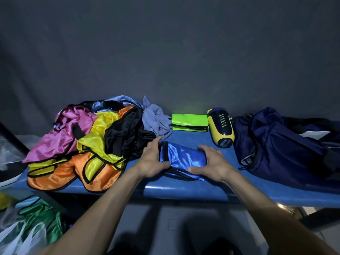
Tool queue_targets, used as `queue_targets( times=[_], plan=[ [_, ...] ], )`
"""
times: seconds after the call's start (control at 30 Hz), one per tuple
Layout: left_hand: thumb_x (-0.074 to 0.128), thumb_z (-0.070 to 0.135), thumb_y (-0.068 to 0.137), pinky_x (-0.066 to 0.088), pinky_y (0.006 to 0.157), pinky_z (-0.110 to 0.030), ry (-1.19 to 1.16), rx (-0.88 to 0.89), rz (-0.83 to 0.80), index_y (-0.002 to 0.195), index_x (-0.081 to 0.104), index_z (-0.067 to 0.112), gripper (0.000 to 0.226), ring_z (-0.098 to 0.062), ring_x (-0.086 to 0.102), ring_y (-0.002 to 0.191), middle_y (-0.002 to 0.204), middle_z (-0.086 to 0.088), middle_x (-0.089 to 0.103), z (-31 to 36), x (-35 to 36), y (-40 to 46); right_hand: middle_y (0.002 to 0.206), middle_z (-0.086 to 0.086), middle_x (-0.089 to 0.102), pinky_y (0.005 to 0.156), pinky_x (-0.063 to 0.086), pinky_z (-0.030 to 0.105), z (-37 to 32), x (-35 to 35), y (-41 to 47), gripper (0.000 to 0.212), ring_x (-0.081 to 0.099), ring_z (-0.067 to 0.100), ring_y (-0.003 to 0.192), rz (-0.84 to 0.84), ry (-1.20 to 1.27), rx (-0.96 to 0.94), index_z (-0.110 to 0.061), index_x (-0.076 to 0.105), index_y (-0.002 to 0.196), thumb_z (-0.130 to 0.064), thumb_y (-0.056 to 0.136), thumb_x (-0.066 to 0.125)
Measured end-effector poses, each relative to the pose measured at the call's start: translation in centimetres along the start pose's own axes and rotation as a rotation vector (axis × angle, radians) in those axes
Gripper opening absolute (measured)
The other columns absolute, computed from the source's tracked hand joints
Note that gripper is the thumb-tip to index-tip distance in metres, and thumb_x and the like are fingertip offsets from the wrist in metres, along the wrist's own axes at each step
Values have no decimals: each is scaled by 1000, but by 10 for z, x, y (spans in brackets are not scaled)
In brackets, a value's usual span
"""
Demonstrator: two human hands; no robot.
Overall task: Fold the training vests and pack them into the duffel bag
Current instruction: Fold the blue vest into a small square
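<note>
**Blue vest gripped at both ends on the bench**

Near the middle of the padded blue bench top: a folded, shiny royal-blue satin training vest with black trim, lying flat, short ends to left and right. Clamped at its left end by the left hand, thumb on the near side, fingers curled over the black-edged layers. Clamped at its right end by the right hand, fingers wrapped over the top edge, thumb pressed against the near fold.

To the left, touching the left hand's far side: a loose heap of unfolded vests in pink, yellow, orange, black and pale grey-blue satin, spilling to the bench's near left edge. Far behind the blue vest, against the dark grey backdrop: a neat stack of folded neon-green vests with black trim. Just right of that stack: a yellow and navy cylinder-shaped bottle lying on its side. Further right, at the bench's right end: a slumped navy-blue fabric duffel bag; zip open or closed, cannot tell.

Below the bench at the near left: green shiny fabric in a clear plastic bag.
</note>
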State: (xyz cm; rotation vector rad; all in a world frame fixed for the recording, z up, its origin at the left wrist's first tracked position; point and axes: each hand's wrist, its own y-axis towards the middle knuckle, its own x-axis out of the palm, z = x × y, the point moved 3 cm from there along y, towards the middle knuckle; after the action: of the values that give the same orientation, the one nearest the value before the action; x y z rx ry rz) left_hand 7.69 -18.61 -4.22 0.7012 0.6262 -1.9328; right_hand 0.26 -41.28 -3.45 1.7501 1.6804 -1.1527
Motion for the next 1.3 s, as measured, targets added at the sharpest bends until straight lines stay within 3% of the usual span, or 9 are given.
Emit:
queue_targets(
  times=[0.13, 0.27, 0.37, 0.47, 0.57, 0.67, 0.83, 1.07, 1.3],
  plan=[
    [86, 27, 78, 33, 113, -32, -52, -39, -125, 159, 8, 45, 114, -27, 40, 130, 137, -14, 38, 0, -6, 0, 115, 0, 66, 97, 55, 40, 4, 5, 0, 107, 65, 20, 105, -38, 214, 27, -26, 46, 137, -59, 44, 89],
    [91, 33, 64, 36, 114, -34, -191, 0, -117, 155, 24, 46, 113, -22, 51, 123, 132, -6, 53, -7, -5, 3, 107, -1, 72, 89, 59, 41, 6, 10, -5, 96, 72, 19, 95, 1, 423, 16, -22, 54, 123, -46, 40, 94],
    [90, 16, 64, 53, 102, -43, -389, 63, -101, 133, 56, 25, 78, -19, 70, 107, 114, 0, 74, -9, 2, -1, 100, 1, 76, 80, 61, 35, 5, 15, -11, 68, 74, 19, 89, 40, 613, -9, -18, 62, 110, -20, 52, 98],
    [81, -6, 81, 55, 87, -29, -514, 97, -72, 112, 70, 9, 37, -12, 72, 93, 103, 1, 78, -2, 1, -9, 92, -3, 79, 72, 57, 21, -5, 11, -21, 34, 74, 15, 85, 85, 812, -44, -12, 72, 102, 6, 76, 84],
    [73, -1, 90, 56, 82, -25, -691, 102, -18, 108, 72, 6, 20, -15, 72, 93, 105, -4, 78, 6, -4, -16, 107, 9, 78, 88, 59, 34, -15, 9, -23, 20, 75, 25, 99, 56, 994, -68, -7, 73, 109, -4, 90, 74],
    [63, 3, 98, 60, 78, -36, -879, 82, -36, 118, 66, 11, 21, -25, 72, 97, 110, -8, 76, 16, -4, -20, 106, 11, 78, 76, 63, 41, -29, 7, -26, 10, 75, 27, 94, 35, 1100, -61, -6, 69, 108, -10, 99, 64],
    [56, 11, 103, 60, 59, -31, -952, 52, -28, 130, 56, 16, 27, -28, 75, 82, 111, -11, 74, 23, 0, -25, 85, 14, 77, 54, 61, 31, -43, 8, -26, 14, 73, 28, 65, 14, 1177, -7, -4, 62, 103, -17, 104, 57],
    [59, 7, 101, 63, 74, -37, -1110, -8, 99, 118, 64, 9, 18, -28, 74, 91, 108, -15, 74, 29, 0, -24, 87, 11, 76, 53, 58, 23, -45, 18, -22, 17, 73, 20, 64, -120, 1333, 84, -4, 66, 111, -9, 94, 69],
    [67, 20, 98, 38, 37, -16, -1218, -248, 120, 91, 66, 11, 12, -9, 53, 45, 70, -2, 69, 30, 8, -25, 88, 11, 75, 58, 57, 22, -49, 24, -15, 14, 69, 18, 64, -53, 1512, 76, 1, 67, 105, 4, 91, 68]
  ],
)
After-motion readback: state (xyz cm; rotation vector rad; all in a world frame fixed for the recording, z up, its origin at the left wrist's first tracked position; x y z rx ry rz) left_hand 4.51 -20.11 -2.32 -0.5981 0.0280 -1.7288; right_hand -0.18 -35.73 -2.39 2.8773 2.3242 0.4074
